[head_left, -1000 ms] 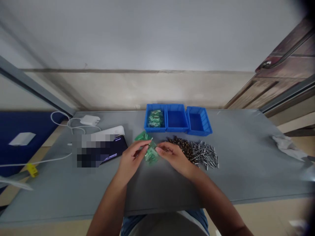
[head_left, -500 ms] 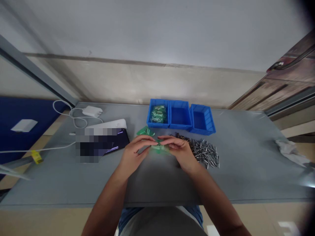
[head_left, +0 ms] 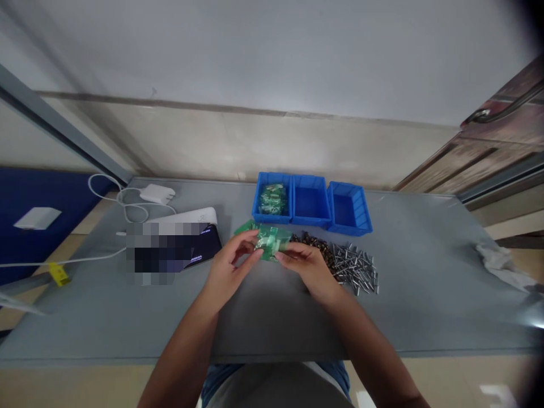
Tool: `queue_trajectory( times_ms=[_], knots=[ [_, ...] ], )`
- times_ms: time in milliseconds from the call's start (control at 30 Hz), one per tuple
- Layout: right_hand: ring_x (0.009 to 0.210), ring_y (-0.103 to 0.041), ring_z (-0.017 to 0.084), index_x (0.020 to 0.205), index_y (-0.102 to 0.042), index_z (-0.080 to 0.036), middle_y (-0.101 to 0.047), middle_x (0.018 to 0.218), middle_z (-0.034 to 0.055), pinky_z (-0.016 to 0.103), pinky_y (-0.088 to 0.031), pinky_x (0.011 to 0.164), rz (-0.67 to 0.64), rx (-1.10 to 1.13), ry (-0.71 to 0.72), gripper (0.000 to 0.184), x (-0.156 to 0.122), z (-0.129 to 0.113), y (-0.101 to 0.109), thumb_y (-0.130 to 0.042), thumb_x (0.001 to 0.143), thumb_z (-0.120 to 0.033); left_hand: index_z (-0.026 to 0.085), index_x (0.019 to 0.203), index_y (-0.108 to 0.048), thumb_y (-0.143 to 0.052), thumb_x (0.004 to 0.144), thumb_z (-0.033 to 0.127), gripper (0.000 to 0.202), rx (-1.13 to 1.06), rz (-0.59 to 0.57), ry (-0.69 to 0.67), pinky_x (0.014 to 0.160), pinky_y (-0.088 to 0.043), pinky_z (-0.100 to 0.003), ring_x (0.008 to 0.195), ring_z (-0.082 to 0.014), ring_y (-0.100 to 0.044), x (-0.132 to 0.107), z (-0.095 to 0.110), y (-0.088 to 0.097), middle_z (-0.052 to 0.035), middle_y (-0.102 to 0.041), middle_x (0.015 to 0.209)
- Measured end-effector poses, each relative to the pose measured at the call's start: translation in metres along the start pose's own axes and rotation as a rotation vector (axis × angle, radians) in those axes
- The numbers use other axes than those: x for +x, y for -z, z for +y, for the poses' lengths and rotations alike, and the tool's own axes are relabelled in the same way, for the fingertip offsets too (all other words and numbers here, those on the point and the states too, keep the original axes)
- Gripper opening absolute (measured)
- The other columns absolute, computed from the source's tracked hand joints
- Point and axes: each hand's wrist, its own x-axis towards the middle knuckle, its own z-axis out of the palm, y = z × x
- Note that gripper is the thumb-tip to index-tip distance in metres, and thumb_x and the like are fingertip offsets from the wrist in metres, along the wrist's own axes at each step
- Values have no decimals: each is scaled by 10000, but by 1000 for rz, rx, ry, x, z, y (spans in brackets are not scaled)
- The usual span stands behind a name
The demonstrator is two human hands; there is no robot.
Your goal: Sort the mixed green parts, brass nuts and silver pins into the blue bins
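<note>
Between my two hands, above the grey table, is a small green plastic bag (head_left: 270, 240) with little parts showing inside. My left hand (head_left: 232, 266) pinches its left side between thumb and fingers. On its right side my right hand (head_left: 312, 266) grips it the same way. Partly hidden behind my left fingers lies another green bag (head_left: 244, 227). Close to my right hand are a pile of dark brassy small parts (head_left: 321, 245) and, touching it, a heap of silver metal pins (head_left: 357, 266).
Three blue bins stand in a row at the back: the left bin (head_left: 255, 209) holds several green bags, the middle bin (head_left: 311, 198) and right bin (head_left: 349, 209) show bare floors. A phone (head_left: 204, 246), white power strip (head_left: 199, 216), charger (head_left: 157, 193) and cables lie left. A white cloth (head_left: 501, 263) lies far right.
The green bag has tilted up and spread out, so its face and contents now show. My fingertips have moved apart, from its top edge to its sides.
</note>
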Motion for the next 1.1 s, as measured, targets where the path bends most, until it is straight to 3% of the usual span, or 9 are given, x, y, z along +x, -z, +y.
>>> queue_trajectory(
  times_ms=[167,333,467,567,667,767,900,1000,1100],
  knots=[
    [485,-377,69,678,-628,-169,-466,555,-35,226,-335,488,-65,234,-84,123,5,3,3,-639,651,-288,225,1164,-477,-434,864,197,304,-64,-71,-40,708,-479,-269,739,-117,-552,-1,5,2,-47,-558,907],
    [431,-315,62,637,-607,-173,-403,505,-52,232,-316,446,-145,390,-273,79,9,11,2,-643,613,-239,280,1069,-570,-568,783,193,299,281,-50,-156,850,-413,-336,942,-167,-497,0,8,4,-45,-494,1040],
    [446,-338,77,585,-577,-187,-411,514,-42,238,-315,457,-108,280,-147,145,5,10,1,-592,681,-294,268,905,-641,-568,781,186,165,346,-66,-201,848,-395,-319,922,-162,-508,3,3,5,-18,-566,942],
    [523,-397,97,600,-570,-181,-475,568,-12,247,-337,520,-55,111,53,298,-1,4,1,-473,783,-395,213,874,-625,-575,774,232,113,214,16,-79,757,-431,-270,806,-143,-548,3,-2,5,-16,-589,847],
    [612,-439,103,752,-585,-186,-519,698,2,239,-349,560,-11,-14,163,228,-5,-2,0,-494,778,-393,169,832,-592,-560,781,284,130,58,78,99,644,-443,-222,682,-119,-550,3,-3,4,-3,-582,741],
    [672,-454,107,818,-549,-208,-512,772,-4,233,-358,591,56,-88,195,174,-5,-1,-2,-586,720,-346,161,807,-576,-550,785,303,145,-41,57,196,600,-434,-201,634,-109,-536,2,-5,1,14,-558,667],
    [609,-434,103,721,-554,-196,-486,659,-16,240,-355,575,30,-162,181,152,-1,5,-2,-590,713,-343,178,837,-577,-597,748,283,139,-66,9,124,674,-441,-227,705,-123,-538,0,-10,-2,-2,-560,758],
    [521,-411,92,647,-556,-179,-452,558,-31,245,-355,531,-40,-46,75,193,4,6,1,-577,715,-359,196,935,-582,-627,725,249,221,-33,-92,24,749,-432,-258,789,-147,-544,-2,-9,0,-23,-572,830],
    [496,-427,82,692,-571,-175,-483,595,-33,241,-357,499,102,130,50,187,4,-3,8,-620,670,-354,209,1034,-555,-599,754,226,284,-28,-185,-19,772,-429,-272,810,-151,-550,-2,-3,2,-33,-590,861]
  ],
)
